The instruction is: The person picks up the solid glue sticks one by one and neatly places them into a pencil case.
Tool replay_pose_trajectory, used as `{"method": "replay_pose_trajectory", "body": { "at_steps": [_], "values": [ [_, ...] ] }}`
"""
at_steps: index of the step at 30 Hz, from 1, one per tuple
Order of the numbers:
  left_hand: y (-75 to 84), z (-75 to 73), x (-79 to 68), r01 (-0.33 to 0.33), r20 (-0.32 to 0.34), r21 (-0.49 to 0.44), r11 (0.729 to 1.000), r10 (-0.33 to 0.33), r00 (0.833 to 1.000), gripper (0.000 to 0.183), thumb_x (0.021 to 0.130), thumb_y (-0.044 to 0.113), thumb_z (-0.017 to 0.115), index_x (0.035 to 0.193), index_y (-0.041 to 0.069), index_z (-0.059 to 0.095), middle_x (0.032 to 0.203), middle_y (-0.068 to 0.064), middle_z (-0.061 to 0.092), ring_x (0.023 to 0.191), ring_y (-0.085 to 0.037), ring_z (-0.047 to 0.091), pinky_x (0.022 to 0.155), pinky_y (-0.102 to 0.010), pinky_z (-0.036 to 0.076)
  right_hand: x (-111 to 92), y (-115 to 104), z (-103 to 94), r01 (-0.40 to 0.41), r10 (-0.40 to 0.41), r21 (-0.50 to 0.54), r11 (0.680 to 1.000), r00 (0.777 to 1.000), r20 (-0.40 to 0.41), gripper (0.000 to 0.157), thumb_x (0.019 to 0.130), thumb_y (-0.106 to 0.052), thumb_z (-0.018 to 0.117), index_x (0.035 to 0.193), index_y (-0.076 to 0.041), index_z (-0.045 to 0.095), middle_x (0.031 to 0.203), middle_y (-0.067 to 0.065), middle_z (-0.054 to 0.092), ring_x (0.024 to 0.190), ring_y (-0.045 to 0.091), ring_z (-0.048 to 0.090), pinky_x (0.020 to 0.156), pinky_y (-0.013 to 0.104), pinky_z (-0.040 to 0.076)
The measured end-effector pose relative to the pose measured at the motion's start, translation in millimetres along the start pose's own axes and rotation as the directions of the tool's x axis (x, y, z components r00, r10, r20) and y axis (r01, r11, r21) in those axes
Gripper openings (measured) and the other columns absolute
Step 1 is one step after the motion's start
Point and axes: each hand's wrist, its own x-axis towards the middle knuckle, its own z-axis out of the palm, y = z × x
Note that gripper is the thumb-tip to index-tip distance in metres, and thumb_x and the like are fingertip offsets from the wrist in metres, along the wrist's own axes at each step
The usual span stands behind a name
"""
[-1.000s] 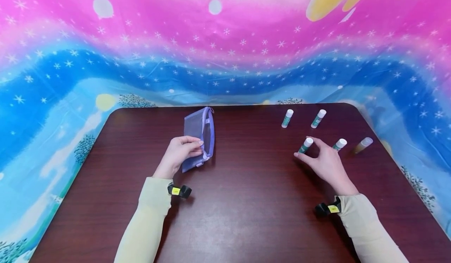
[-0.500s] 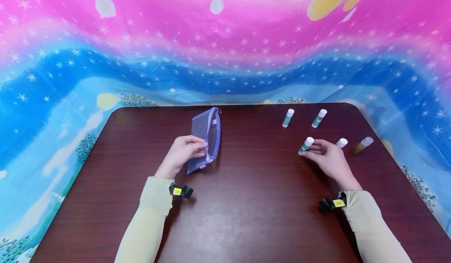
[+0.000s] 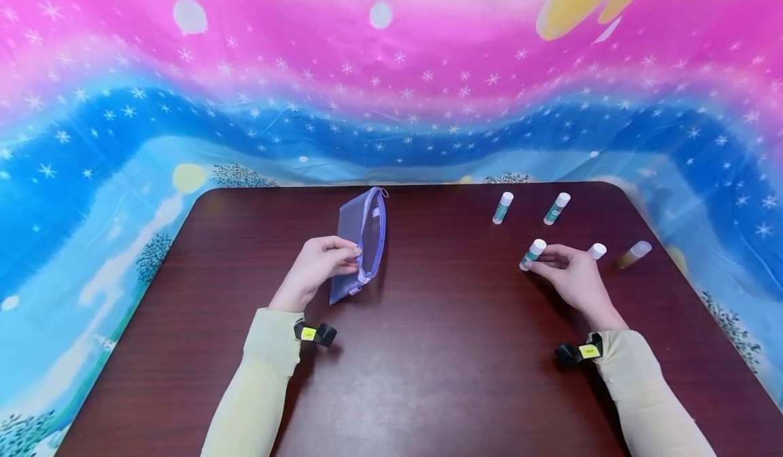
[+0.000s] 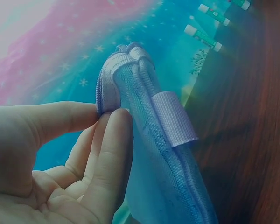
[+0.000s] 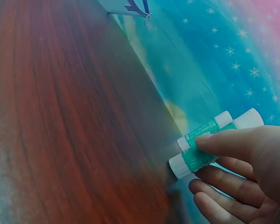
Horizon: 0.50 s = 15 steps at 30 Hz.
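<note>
A purple mesh zipper pouch stands on edge with its zipped mouth open to the right. My left hand pinches the rim of that mouth between thumb and fingers; the left wrist view shows the pinched zipper edge close up. On the right, my right hand holds a white-capped green glue stick, thumb in front and fingers behind. Whether the stick's base touches the table cannot be told. Another glue stick is mostly hidden behind the right hand.
Two more glue sticks, one at left and one at right, stand near the table's back edge. A clear-capped, yellowish tube stands at far right. A patterned cloth hangs behind the dark wooden table.
My right hand has closed its thumb and fingers on the glue stick, which it was reaching around before. My left hand has drawn the pouch slightly right, and its mouth looks wider.
</note>
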Motion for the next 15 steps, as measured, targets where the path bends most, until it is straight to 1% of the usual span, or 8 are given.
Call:
{"method": "replay_pose_trajectory", "body": {
  "at_steps": [3,7,11,15],
  "values": [
    [0.5,0.6,-0.1,-0.004,0.007,-0.001,1.000,0.004,1.000,0.021,0.085,0.007,0.069,0.100,-0.007,0.065,0.094,-0.020,0.065,0.079,-0.025,0.065,0.076,-0.036,0.055,1.1,-2.4,-0.1,0.001,-0.001,-0.004,1.000,1.000,-0.019,0.034,0.083,-0.033,0.072,0.107,-0.009,0.067,0.099,0.007,0.067,0.085,0.012,0.065,0.070,0.010,0.047],
    [0.0,0.6,-0.4,-0.005,0.013,0.004,1.000,0.005,1.000,0.021,0.085,0.007,0.068,0.100,-0.006,0.065,0.094,-0.019,0.065,0.079,-0.025,0.064,0.076,-0.035,0.055,3.2,-9.6,1.4,0.011,-0.010,0.020,1.000,0.999,-0.046,0.034,0.082,-0.033,0.073,0.107,-0.010,0.067,0.099,0.008,0.068,0.084,0.009,0.065,0.071,0.010,0.047],
    [-0.1,0.4,-0.5,0.000,0.008,0.005,1.000,0.000,1.000,0.020,0.085,0.007,0.068,0.100,-0.006,0.066,0.094,-0.020,0.065,0.079,-0.025,0.065,0.076,-0.035,0.055,5.2,-16.7,4.7,0.030,-0.028,0.051,0.998,0.998,-0.047,0.035,0.082,-0.031,0.073,0.108,-0.008,0.067,0.099,0.009,0.068,0.084,0.010,0.065,0.072,0.012,0.048],
    [1.0,1.1,-1.6,0.009,0.022,0.019,1.000,-0.010,1.000,0.022,0.085,0.009,0.069,0.101,-0.006,0.065,0.096,-0.019,0.065,0.080,-0.026,0.065,0.077,-0.035,0.055,8.1,-23.7,7.5,0.020,-0.016,0.067,0.998,0.999,-0.052,0.034,0.082,-0.033,0.073,0.107,-0.010,0.067,0.098,0.007,0.068,0.084,0.011,0.065,0.072,0.012,0.048]
  ]
}}
